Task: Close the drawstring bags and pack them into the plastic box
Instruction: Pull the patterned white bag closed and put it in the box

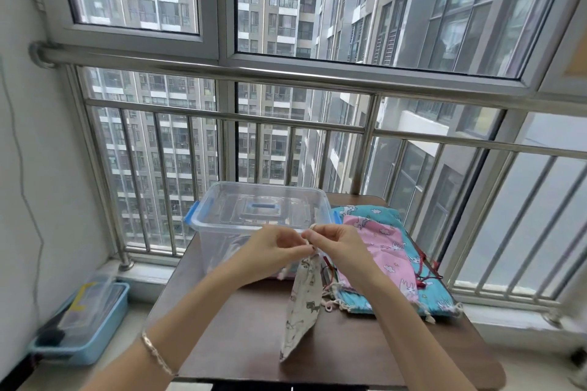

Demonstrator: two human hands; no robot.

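While both hands are raised over the middle of the bench (349,343), they meet at the gathered mouth of a white drawstring bag (300,305). The left hand (279,246) is curled and pinches the bag's top and cord. The right hand (333,241), touching the left, pinches the cord just above it, with a small loop showing over its fingers. The bag, printed with small grey figures, hangs down from this grip, tilted left. Whether its lower corner touches the bench cannot be told.

The plastic box (219,244), clear with blue latches, stands open-topped at the far left of the bench, just behind the hands. A blue-handled lid (263,206) shows through its walls; whether it lies inside or behind cannot be told.

A pink bag (381,244) lies flat on a teal bag (438,292) at the right of the bench, beside the box, with cords trailing at their near ends.

A bracelet (155,352) sits on the left wrist. A blue tray (95,352) rests on the floor at left. A steel railing (286,73) runs across the window beyond.
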